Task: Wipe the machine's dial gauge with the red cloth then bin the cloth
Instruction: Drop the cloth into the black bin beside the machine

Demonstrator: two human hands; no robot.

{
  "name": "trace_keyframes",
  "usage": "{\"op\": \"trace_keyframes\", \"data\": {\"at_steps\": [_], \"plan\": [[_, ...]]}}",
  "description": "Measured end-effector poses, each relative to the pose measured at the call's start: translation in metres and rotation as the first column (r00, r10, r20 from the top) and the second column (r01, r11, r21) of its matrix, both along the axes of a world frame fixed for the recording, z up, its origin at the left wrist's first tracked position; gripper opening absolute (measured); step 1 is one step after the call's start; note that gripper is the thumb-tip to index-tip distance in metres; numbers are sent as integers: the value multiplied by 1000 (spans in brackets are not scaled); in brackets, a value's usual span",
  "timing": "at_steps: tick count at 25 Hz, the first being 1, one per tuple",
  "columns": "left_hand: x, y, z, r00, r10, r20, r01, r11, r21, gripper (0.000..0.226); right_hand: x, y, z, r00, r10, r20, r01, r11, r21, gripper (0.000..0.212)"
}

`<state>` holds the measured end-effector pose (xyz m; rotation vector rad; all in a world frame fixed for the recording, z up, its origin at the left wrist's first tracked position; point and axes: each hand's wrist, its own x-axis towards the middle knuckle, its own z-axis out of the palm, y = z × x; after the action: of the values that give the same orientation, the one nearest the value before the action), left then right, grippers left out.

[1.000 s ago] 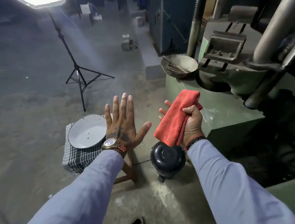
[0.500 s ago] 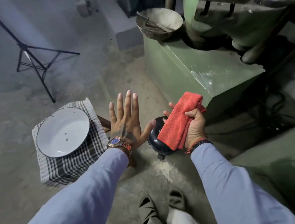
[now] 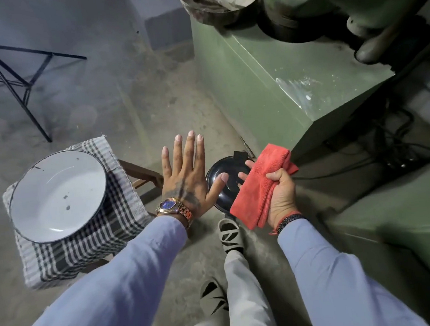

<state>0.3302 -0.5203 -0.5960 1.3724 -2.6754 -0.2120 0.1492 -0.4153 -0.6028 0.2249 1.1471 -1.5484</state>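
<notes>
My right hand [image 3: 279, 193] grips a folded red cloth [image 3: 257, 185] at centre right, held in the air. My left hand [image 3: 184, 178] is spread flat, palm down, fingers apart, holding nothing; a wristwatch sits on its wrist. Below and between both hands stands a small round black bin [image 3: 223, 183] with a domed lid, on the floor. The green machine [image 3: 266, 80] fills the upper right. No dial gauge shows in this view.
A white enamel bowl [image 3: 55, 195] rests on a stool covered by a checked cloth [image 3: 90, 241] at left. A black tripod [image 3: 6, 77] stands at far left. A metal pan [image 3: 218, 1] sits on the machine's corner. Cables [image 3: 389, 147] lie at right. My feet [image 3: 228, 237] are below the bin.
The view has tilted downward, away from the machine's upper parts toward the floor, so my feet and legs show. Both hands keep their pose, now over the black bin.
</notes>
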Motion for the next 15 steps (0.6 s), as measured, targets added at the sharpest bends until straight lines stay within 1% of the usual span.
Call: {"op": "trace_keyframes", "data": {"at_steps": [6,8,9,11,15], "plan": [[-9,-16,-33,1000,-15,9,15,1000,-7,102,-9,-8,-39,983,42,-178,-19,991,130,60],[-10,-20,-41,1000,-16,24,16,1000,-2,102,-11,-10,-46,973,45,-226,-11,989,148,70],[-10,-23,-44,999,-15,29,15,1000,4,102,-13,-11,-50,972,44,-233,-7,988,157,76],[-10,-27,-48,999,-13,39,12,1000,10,102,-16,-12,-57,972,40,-231,0,986,170,80],[-10,-35,-51,999,-8,42,7,1000,13,101,-21,-15,-68,970,66,-234,-21,982,190,74]]}}
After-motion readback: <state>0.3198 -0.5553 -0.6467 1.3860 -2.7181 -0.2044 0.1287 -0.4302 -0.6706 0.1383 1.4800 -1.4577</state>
